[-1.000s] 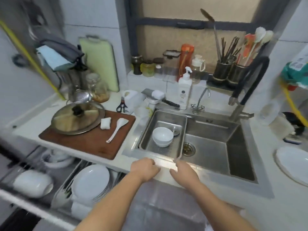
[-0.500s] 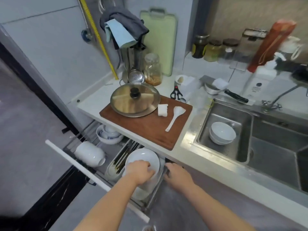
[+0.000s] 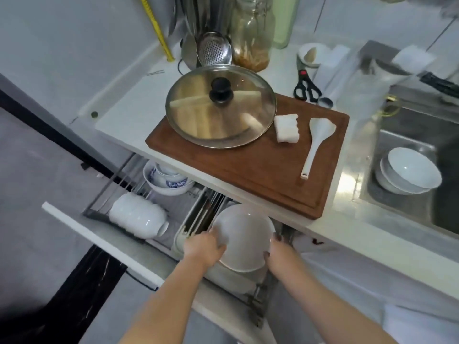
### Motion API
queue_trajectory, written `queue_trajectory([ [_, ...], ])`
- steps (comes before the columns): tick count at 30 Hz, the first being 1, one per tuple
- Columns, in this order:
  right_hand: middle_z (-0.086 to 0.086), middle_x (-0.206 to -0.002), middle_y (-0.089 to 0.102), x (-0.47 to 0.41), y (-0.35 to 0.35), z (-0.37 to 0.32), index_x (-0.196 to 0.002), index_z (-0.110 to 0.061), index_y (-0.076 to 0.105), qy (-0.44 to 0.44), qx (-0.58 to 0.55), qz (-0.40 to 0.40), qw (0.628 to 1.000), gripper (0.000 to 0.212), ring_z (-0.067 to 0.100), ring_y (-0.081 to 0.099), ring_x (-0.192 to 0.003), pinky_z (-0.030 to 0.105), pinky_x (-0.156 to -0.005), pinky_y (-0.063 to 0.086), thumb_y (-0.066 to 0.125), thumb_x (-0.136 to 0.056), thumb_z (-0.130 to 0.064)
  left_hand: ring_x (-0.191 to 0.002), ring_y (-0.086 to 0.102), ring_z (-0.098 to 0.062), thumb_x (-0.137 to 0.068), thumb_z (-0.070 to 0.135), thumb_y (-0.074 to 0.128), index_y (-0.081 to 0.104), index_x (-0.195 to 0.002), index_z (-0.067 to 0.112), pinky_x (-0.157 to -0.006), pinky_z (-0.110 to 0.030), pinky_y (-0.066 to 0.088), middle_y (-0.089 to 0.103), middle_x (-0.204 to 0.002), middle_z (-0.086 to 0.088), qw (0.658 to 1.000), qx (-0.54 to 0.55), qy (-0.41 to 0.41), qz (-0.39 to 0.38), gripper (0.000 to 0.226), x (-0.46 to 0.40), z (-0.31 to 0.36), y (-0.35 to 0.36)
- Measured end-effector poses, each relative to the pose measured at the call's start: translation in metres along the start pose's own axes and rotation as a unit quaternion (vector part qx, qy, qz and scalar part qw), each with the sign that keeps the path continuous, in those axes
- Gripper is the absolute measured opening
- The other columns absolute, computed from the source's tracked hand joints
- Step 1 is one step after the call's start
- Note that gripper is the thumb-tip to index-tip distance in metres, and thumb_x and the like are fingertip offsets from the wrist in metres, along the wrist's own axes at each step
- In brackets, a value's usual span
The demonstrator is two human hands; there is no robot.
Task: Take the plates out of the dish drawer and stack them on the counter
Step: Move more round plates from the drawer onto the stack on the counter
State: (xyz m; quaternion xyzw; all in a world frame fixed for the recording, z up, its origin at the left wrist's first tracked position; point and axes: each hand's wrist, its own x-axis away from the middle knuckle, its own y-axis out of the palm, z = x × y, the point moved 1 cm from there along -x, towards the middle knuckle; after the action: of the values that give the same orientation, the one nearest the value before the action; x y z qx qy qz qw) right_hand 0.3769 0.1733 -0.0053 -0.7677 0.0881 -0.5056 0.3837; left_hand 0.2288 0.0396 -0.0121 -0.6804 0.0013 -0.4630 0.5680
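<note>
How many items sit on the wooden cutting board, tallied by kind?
Pot lid: 1
White folded cloth: 1
White rice paddle: 1
Total on the cutting board: 3

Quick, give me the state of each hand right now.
Left hand: fingers curled over the left edge of the white plate, gripping it.
Right hand: holding the plate's right edge, fingers curled on the rim.
</note>
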Motion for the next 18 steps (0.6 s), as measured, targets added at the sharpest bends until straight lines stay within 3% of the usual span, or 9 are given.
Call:
queue_trajectory([
  [5, 0.01, -0.149, 0.036, -0.034, 0.005, -0.002, -0.15, -0.01, 0.015, 0.074, -0.01, -0.004, 0.997, 0.06, 0.029, 0.047, -0.131, 0.039, -0.099, 0.045, 0.044, -0.099, -0.021, -0.103, 0.063, -0.03, -0.095, 0.048, 0.037, 0.007, -0.152, 0.018, -0.072, -0.036, 0.045, 0.062, -0.118, -0.008, 1.0, 0.004, -0.027, -0.005, 0.071, -0.036, -0.001, 0.014],
  [9, 0.01, -0.144, 0.043, -0.055, 0.011, 0.0, -0.148, -0.011, 0.022, 0.121, -0.048, -0.017, 0.991, 0.053, 0.028, 0.052, -0.126, 0.04, -0.095, 0.047, 0.042, -0.099, -0.013, -0.094, 0.065, -0.028, -0.097, 0.039, 0.038, 0.002, -0.153, 0.017, -0.064, -0.033, 0.046, 0.065, -0.112, -0.007, 0.999, 0.017, -0.037, -0.013, 0.07, -0.052, -0.001, 0.019],
  [13, 0.014, -0.13, 0.057, -0.062, 0.025, 0.002, -0.138, -0.011, 0.035, 0.137, -0.082, 0.003, 0.987, 0.04, 0.029, 0.059, -0.115, 0.04, -0.088, 0.048, 0.026, -0.1, -0.007, -0.084, 0.067, -0.026, -0.095, 0.018, 0.039, -0.001, -0.152, 0.017, -0.059, -0.034, 0.044, 0.069, -0.1, -0.007, 0.999, 0.005, -0.046, -0.011, 0.07, -0.056, -0.003, 0.027],
  [18, 0.014, -0.124, 0.058, -0.061, 0.034, 0.002, -0.14, -0.013, 0.031, 0.139, -0.12, 0.014, 0.983, 0.042, 0.029, 0.061, -0.109, 0.039, -0.08, 0.047, 0.019, -0.1, -0.01, -0.074, 0.064, -0.024, -0.095, 0.012, 0.039, -0.004, -0.152, 0.017, -0.053, -0.033, 0.041, 0.07, -0.095, -0.007, 0.998, 0.016, -0.055, -0.003, 0.072, -0.054, -0.005, 0.035],
])
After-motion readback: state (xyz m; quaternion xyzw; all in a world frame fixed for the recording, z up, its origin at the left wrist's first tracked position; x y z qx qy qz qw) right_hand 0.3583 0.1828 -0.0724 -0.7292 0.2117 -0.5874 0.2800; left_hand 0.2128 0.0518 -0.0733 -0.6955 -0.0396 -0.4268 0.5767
